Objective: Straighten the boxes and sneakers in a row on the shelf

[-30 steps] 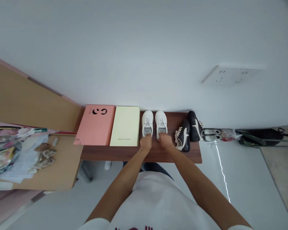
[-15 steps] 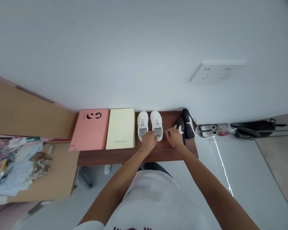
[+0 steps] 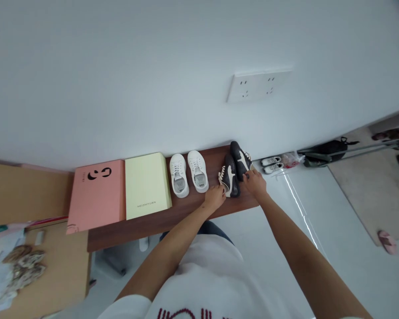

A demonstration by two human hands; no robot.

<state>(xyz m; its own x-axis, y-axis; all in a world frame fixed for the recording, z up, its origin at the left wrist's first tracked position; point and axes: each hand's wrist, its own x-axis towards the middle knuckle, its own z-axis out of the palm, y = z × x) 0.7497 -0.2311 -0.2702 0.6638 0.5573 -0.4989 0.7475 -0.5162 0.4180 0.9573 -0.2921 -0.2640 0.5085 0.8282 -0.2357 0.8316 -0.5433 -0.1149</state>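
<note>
A pair of dark brown sneakers with cream stripes lies on its sides at the right end of the brown wooden bench (image 3: 186, 215). My left hand (image 3: 215, 198) has its fingers curled at the heel opening of the left dark sneaker (image 3: 231, 175). The heel of the other dark sneaker (image 3: 240, 160) is in my right hand (image 3: 256, 184), whose fingers partly hide it. Just left of them, a white sneaker (image 3: 179, 176) and its mate, another white sneaker (image 3: 197, 170), stand upright, toes to the wall.
A pale yellow box (image 3: 146, 184) and a pink box (image 3: 98, 195) lie on the bench's left side. A cluttered desk (image 3: 63, 270) adjoins there. Beyond the right end, white shoes (image 3: 271, 165), a plastic bag (image 3: 291, 159) and a black bag (image 3: 332, 150) line the wall with its socket plate (image 3: 259, 84).
My left hand has left the white sneakers and moved right to a dark sneaker. My right hand has shifted to the outer dark sneaker. The dark sneakers have turned, and the view has swung right.
</note>
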